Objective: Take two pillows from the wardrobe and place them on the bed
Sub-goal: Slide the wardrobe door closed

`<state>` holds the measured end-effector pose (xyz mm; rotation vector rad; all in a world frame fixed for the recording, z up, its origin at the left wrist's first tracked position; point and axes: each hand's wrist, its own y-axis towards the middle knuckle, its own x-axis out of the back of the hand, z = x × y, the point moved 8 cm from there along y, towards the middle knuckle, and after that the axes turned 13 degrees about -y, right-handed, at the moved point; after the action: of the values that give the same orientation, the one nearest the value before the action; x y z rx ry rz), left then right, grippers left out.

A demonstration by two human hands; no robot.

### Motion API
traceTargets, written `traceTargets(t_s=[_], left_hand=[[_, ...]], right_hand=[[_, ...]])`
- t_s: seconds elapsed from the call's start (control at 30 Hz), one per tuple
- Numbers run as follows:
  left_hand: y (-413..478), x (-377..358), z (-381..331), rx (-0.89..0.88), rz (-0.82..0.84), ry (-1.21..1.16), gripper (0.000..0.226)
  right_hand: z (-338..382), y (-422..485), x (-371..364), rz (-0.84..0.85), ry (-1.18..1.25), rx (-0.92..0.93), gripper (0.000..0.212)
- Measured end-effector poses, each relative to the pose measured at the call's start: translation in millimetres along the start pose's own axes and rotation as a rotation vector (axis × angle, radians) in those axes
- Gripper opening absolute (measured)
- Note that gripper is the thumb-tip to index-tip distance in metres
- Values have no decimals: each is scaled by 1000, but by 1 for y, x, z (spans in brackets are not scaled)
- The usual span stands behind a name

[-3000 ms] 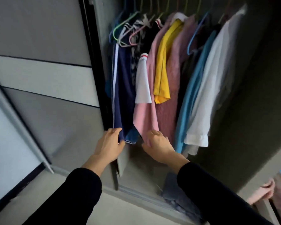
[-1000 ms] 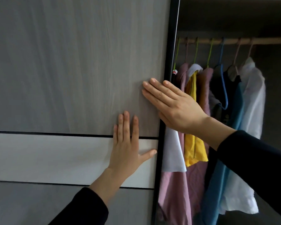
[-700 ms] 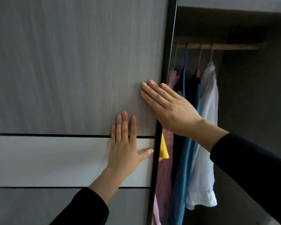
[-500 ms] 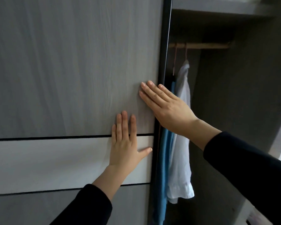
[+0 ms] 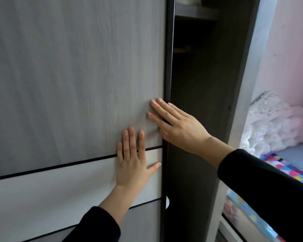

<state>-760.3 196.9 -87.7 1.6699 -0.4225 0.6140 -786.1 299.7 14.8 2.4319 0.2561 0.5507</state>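
A grey wood-grain sliding wardrobe door (image 5: 68, 75) fills the left and middle of the view. My left hand (image 5: 134, 158) lies flat on it, fingers pointing up, across the black line above a pale band. My right hand (image 5: 177, 124) presses flat just above, fingertips on the door's dark right edge (image 5: 168, 67). To the right of that edge only a narrow dark slit of the wardrobe interior (image 5: 191, 84) shows, with a shelf (image 5: 194, 11) at the top. The bed (image 5: 296, 154) is at the far right. No pillows are in sight.
The wardrobe's grey side panel (image 5: 240, 119) stands between the door gap and the bed. On the bed lie a white crumpled plastic-wrapped bundle (image 5: 269, 123) and a colourful patterned cover (image 5: 287, 170). A pink wall (image 5: 290, 49) rises behind it.
With both palms flat on it, the door has slid to the right. The hanging clothes have gone out of sight behind it, and the opening has narrowed to a dark slit. The bed has come into view.
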Motion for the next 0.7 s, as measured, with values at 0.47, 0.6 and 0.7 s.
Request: traceTargets(t_s=[0.47,0.6,0.7], left_hand=[[29,-52,-100,40,-62,73,128],[36,-62,-121,39,-72,74,128],[39,-69,-132,41,-72,89,124]], right_hand=[[-91,-62,-21,-15,-121,189,37],[-104,-55,-23,10,-180,165,52],[-119,-49,-30,20,-149,126,51]])
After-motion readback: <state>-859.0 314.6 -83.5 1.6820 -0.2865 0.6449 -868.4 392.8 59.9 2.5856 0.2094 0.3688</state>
